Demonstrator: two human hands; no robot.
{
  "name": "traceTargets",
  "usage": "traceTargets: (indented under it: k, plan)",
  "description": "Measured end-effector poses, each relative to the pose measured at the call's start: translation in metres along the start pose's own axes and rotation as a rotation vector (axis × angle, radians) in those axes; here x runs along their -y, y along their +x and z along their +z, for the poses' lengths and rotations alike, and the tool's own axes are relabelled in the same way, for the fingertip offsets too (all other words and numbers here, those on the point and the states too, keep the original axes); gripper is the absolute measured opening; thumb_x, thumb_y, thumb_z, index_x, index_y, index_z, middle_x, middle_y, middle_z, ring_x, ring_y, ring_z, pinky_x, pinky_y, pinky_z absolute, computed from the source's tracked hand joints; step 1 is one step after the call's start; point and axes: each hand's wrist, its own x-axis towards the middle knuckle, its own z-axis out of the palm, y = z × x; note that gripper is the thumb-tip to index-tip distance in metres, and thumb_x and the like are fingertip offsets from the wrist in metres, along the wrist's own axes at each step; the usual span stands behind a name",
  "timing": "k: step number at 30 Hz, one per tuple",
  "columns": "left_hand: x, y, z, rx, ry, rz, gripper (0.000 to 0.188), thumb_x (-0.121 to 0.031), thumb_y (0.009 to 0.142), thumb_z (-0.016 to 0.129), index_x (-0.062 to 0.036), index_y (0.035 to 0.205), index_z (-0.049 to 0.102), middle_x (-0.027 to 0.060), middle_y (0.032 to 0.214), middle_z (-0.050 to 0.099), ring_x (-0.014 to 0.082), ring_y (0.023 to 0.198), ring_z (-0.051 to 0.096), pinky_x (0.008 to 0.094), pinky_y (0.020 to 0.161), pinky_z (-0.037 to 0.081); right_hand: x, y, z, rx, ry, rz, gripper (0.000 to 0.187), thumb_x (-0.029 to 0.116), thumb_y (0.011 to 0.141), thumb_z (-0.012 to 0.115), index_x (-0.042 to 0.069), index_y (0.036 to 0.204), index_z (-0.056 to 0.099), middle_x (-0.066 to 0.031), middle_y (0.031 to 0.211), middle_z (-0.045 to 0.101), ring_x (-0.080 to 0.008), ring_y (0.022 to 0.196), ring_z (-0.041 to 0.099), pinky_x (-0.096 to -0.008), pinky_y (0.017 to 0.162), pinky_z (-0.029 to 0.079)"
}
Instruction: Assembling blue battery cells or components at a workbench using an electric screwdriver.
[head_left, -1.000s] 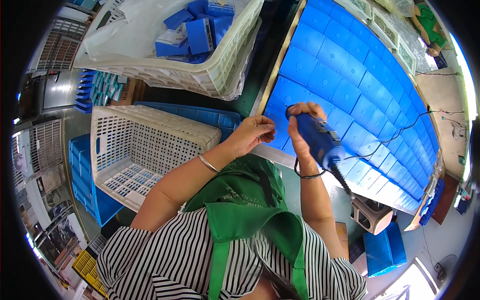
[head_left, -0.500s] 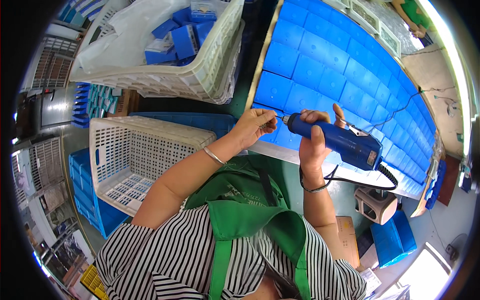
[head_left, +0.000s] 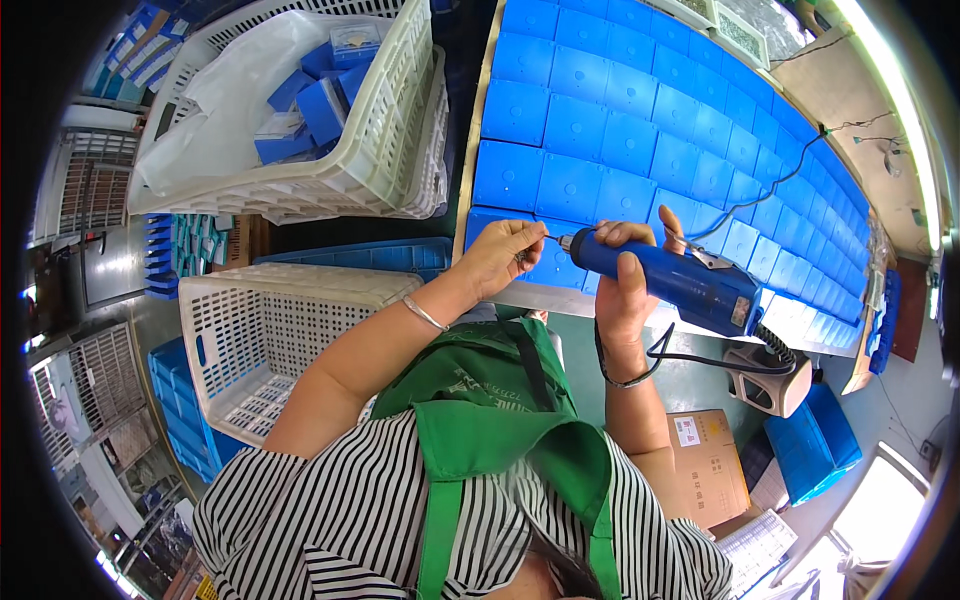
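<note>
My right hand (head_left: 630, 270) is wrapped round a blue electric screwdriver (head_left: 690, 285) with a lever on its side and a black coiled cord. Its bit points left, toward my left hand (head_left: 503, 257). The fingers of that hand are pinched at the bit's tip, and small dark pieces that look like screws (head_left: 522, 257) show in them. Both hands are above the near edge of a table covered with rows of blue square boxes (head_left: 570, 188). What exactly sits on the tip is too small to make out.
To the left stand a white crate (head_left: 390, 140) with a plastic liner and several blue boxes, and a white perforated basket (head_left: 300, 345) on its side. A stool (head_left: 770, 380), a cardboard box (head_left: 708, 465) and a blue bin (head_left: 815, 440) are at the right. A cord (head_left: 770, 195) crosses the boxes.
The view has shifted, so the table and crates sit further left and more floor shows at the right. My hands keep nearly the same pose, with the left fingers still at the bit.
</note>
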Motion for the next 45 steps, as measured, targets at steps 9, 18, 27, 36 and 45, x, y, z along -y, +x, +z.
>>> traceTargets:
  k: [9, 18, 27, 36, 45]
  plan:
    - [-0.008, 0.007, -0.004, 0.072, 0.249, -0.003, 0.028, -0.033, 0.086, 0.059, -0.0067, 0.079, 0.056, -0.0009, 0.069, 0.054, 0.0058, 0.058, 0.048, 0.0165, 0.047, 0.034, 0.0, -0.002, -0.007, 0.007, 0.05, 0.029, 0.067, 0.023, 0.077, 0.067, 0.005, 0.128, 0.026, -0.0082, 0.081, 0.054, -0.0208, 0.081, 0.053, -0.0426, 0.088, 0.038]
    - [-0.006, 0.005, 0.006, -0.001, 0.325, -0.03, 0.028, -0.033, 0.088, 0.057, -0.0077, 0.075, 0.055, -0.0019, 0.067, 0.053, 0.0046, 0.056, 0.047, 0.0157, 0.045, 0.032, -0.001, -0.001, -0.011, -0.027, 0.064, 0.027, 0.065, 0.022, 0.077, 0.065, 0.006, 0.128, 0.027, -0.0076, 0.08, 0.053, -0.0201, 0.08, 0.052, -0.0432, 0.087, 0.038]
    - [-0.009, 0.01, 0.003, 0.157, 0.284, -0.143, 0.031, -0.035, 0.09, 0.052, -0.0051, 0.081, 0.056, 0.0006, 0.07, 0.055, 0.0071, 0.061, 0.051, 0.0193, 0.05, 0.04, -0.003, 0.005, -0.016, -0.082, 0.193, 0.077, 0.067, 0.019, 0.077, 0.068, 0.003, 0.128, 0.027, -0.0091, 0.082, 0.055, -0.0207, 0.08, 0.054, -0.0407, 0.084, 0.041]
    - [-0.004, 0.007, 0.006, 0.089, 0.173, -0.145, 0.019, -0.017, 0.092, 0.046, -0.0017, 0.1, 0.055, 0.0074, 0.081, 0.06, 0.0141, 0.068, 0.057, 0.0234, 0.058, 0.045, -0.044, 0.02, -0.029, -0.099, -0.271, -0.062, 0.065, 0.005, 0.077, 0.061, 0.001, 0.129, 0.023, -0.0096, 0.086, 0.057, -0.0192, 0.086, 0.055, -0.0387, 0.09, 0.039]
    - [-0.008, 0.001, 0.011, 0.049, 0.137, -0.136, 0.018, -0.015, 0.093, 0.044, -0.0027, 0.105, 0.05, 0.0113, 0.091, 0.061, 0.0194, 0.08, 0.061, 0.027, 0.068, 0.048, -0.058, 0.021, -0.033, -0.078, -0.378, -0.042, 0.064, 0.007, 0.077, 0.064, -0.001, 0.127, 0.024, -0.0077, 0.086, 0.057, -0.0175, 0.087, 0.055, -0.0366, 0.092, 0.038]
